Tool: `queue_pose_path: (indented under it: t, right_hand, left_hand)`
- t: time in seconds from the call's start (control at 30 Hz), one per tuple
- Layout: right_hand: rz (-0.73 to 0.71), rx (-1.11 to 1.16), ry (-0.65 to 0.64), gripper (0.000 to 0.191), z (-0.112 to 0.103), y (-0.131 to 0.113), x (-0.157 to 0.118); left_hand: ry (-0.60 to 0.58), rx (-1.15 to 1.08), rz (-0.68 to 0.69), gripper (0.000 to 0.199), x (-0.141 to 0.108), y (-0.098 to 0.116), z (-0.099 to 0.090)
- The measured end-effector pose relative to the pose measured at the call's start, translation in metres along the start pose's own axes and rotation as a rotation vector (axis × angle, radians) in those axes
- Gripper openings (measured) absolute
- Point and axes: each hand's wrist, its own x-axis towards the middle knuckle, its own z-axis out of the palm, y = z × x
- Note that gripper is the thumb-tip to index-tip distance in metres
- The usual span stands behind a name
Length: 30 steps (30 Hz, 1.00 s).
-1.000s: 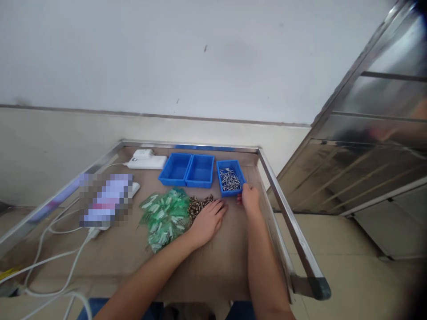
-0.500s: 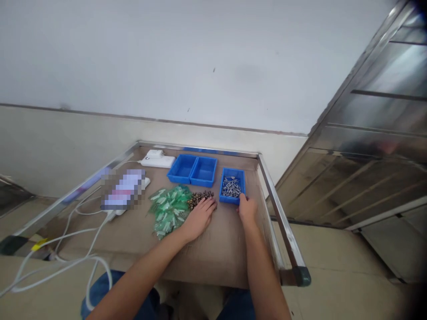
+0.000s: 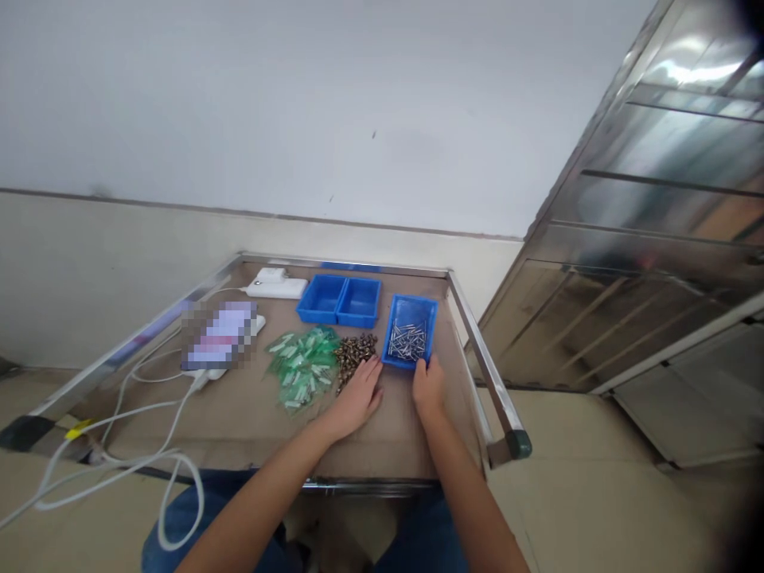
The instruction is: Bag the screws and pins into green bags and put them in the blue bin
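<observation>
My right hand (image 3: 428, 387) grips the near edge of a blue plastic bin (image 3: 414, 302), thumb at the rim and the other fingers mostly hidden. Silver pin-like metal pieces (image 3: 408, 341) lie gathered in the bin's near half. To the left, my left hand (image 3: 356, 400) rests open and palm down. Its fingertips touch the near right side of a heap of small brass-brown metal parts (image 3: 356, 350). Left of that heap is a pile of green plastic bags (image 3: 305, 358) with white pieces showing.
Two joined blue bins (image 3: 340, 301) stand at the back of the cart top (image 3: 394, 446). A phone (image 3: 220, 338), pixelated, a white power strip (image 3: 278, 286) and white cables (image 3: 173, 406) lie on the left. Metal rails (image 3: 483, 370) border the surface.
My right hand has turned the blue bin slightly, and the pins have slid to its near end. The left hand has drawn back a little from the brass heap. The camera view has shifted.
</observation>
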Motion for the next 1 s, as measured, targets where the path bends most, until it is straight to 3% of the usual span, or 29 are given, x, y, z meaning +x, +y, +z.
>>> queue_pose_path:
  t: [0.37, 0.6, 0.8, 1.0]
  right_hand:
    - [-0.044, -0.247, -0.111, 0.03, -0.01, -0.004, -0.014]
    - [-0.053, -0.266, -0.097, 0.033, -0.008, -0.003, -0.017]
    - [-0.05, -0.226, -0.107, 0.034, -0.007, -0.003, -0.016]
    - [-0.077, -0.134, -0.099, 0.034, -0.007, -0.003, -0.017]
  left_hand:
    - [0.061, -0.033, 0.003, 0.033, -0.007, -0.008, -0.001]
    - [0.081, -0.144, -0.033, 0.021, -0.006, -0.005, -0.007]
    - [0.113, -0.277, -0.102, 0.039, -0.007, -0.009, -0.004]
    - [0.065, -0.29, -0.083, 0.052, -0.008, -0.011, -0.004]
